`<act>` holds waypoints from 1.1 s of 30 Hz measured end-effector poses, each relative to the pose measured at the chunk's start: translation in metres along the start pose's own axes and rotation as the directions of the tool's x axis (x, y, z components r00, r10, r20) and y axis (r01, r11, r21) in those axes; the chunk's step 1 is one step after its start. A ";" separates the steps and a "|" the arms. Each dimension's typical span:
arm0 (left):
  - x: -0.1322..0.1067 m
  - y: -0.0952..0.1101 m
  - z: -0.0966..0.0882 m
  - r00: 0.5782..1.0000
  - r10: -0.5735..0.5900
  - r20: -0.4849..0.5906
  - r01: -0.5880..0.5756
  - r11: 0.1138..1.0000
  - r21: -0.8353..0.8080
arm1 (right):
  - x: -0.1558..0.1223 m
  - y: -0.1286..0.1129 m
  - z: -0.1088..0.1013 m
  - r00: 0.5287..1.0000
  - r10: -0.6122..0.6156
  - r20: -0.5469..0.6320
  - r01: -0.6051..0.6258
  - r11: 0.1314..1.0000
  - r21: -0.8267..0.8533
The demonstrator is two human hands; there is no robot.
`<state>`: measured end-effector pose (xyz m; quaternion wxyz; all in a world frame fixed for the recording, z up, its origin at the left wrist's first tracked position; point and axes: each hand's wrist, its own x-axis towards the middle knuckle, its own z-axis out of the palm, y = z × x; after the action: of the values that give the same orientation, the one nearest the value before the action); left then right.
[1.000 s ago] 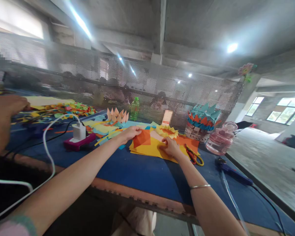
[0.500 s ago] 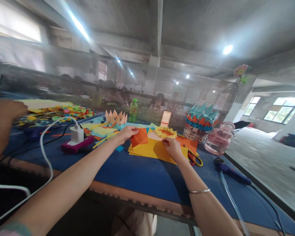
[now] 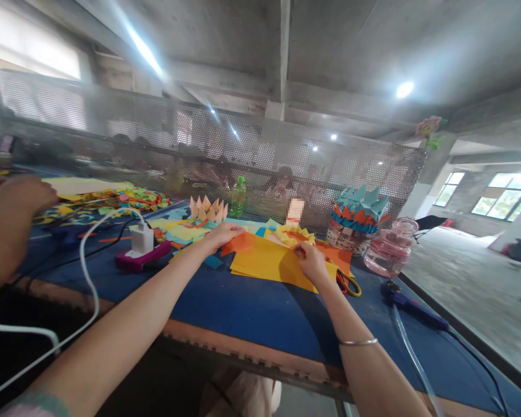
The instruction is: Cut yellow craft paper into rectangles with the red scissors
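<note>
My left hand (image 3: 226,233) pinches the upper edge of a piece of orange paper (image 3: 238,243), which slants low over the left end of some yellow paper sheets (image 3: 260,260). At the far side of those sheets, my right hand (image 3: 310,259) has its fingers closed; what is between them is hidden. Just beyond it lies a yellow zigzag-edged paper ring (image 3: 293,233). Scissors (image 3: 352,285) with yellow and red handles rest by the right wrist, beside more orange paper (image 3: 338,255).
A peach paper crown (image 3: 208,209) and green bottle (image 3: 239,197) stand behind. Stacked paper crowns (image 3: 358,211), a pink glass jar (image 3: 388,249) and a blue glue gun (image 3: 419,310) are right. A charger (image 3: 141,238), white cable, paper scraps (image 3: 134,197) and another person's hand (image 3: 24,197) are left.
The orange paper has swung from standing up facing me to lying lower and flatter by the yellow sheets, still in my left hand. My right hand stays about the same. The view shifts slightly.
</note>
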<state>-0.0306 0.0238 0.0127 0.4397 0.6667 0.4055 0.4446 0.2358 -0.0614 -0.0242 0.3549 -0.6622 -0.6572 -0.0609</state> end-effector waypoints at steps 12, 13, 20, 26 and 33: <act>-0.012 0.010 0.005 0.985 0.021 0.170 -0.092 0.900 0.426 | 0.000 -0.003 -0.003 1.000 0.013 0.009 -0.014 1.000 0.019; -0.012 0.011 0.006 0.985 0.023 0.170 -0.094 0.903 0.420 | 0.000 -0.005 -0.003 1.000 0.009 0.014 -0.010 1.000 0.019; -0.011 0.005 0.009 0.968 0.019 0.249 -0.112 0.923 0.367 | 0.002 -0.013 0.001 0.996 -0.084 -0.016 0.085 0.995 0.051; -0.009 0.001 0.007 0.955 -0.097 0.279 0.028 0.970 0.240 | 0.000 -0.013 -0.003 0.993 -0.105 -0.047 0.107 0.994 0.036; -0.009 0.002 0.006 0.943 -0.183 0.277 0.133 0.973 0.191 | -0.002 -0.014 -0.004 0.985 -0.121 -0.127 0.129 0.990 0.064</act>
<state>-0.0274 0.0131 0.0107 0.4710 0.7254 0.4244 0.2681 0.2239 -0.0666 -0.0169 0.4138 -0.6014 -0.6760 -0.1001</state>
